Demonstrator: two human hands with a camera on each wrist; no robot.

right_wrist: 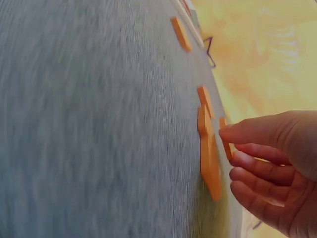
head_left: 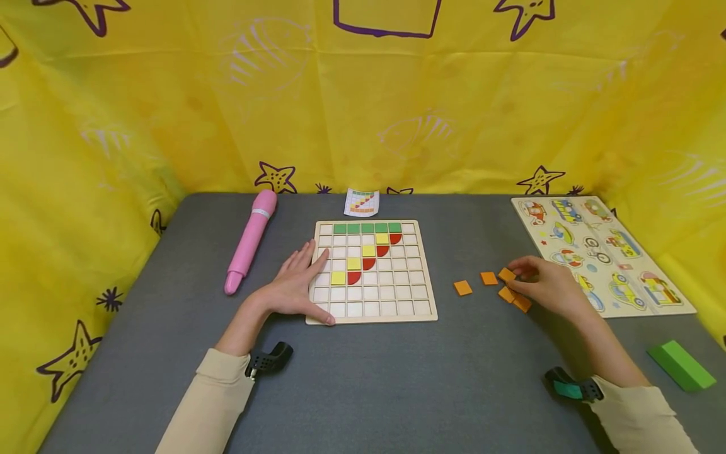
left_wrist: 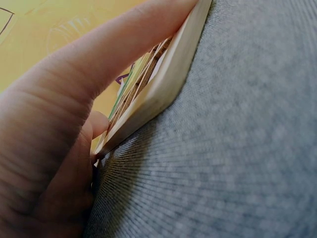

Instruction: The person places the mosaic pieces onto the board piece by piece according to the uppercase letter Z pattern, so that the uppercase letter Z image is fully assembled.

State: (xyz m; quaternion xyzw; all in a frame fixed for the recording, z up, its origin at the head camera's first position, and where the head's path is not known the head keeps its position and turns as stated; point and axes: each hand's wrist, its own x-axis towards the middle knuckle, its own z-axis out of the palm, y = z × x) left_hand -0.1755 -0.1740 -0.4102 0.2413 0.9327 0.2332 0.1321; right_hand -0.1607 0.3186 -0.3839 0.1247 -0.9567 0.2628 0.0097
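Nearest, the grey, fine-woven surface point(head_left: 386, 384) stretches between the two sleeves up to the gridded board's lower edge. At the right, a smooth green block point(head_left: 682, 366) lies near the surface's side edge. The left hand point(head_left: 292, 287) rests on the left side of the gridded board point(head_left: 387, 292), fingers straight and spread, thumb at its near corner. The right hand point(head_left: 547, 284) pinches a thin square orange tile point(right_wrist: 226, 141) between thumb and finger, raised just beside four loose orange tiles point(head_left: 462, 287); two of those touch, and a strip of surface separates them all from the board's right edge. The board is pale, wood-like and round-cornered, holding yellow squares point(head_left: 353, 263), red quarter-circles point(head_left: 368, 263) and, along its far side, green squares point(head_left: 367, 228). A smooth pink rod point(head_left: 250, 243) slants well left; a picture board point(head_left: 601, 252) reaches the right edge. Beyond, a paper card point(head_left: 361, 203) lies by the far edge, before a creased yellow curtain point(head_left: 340, 94).
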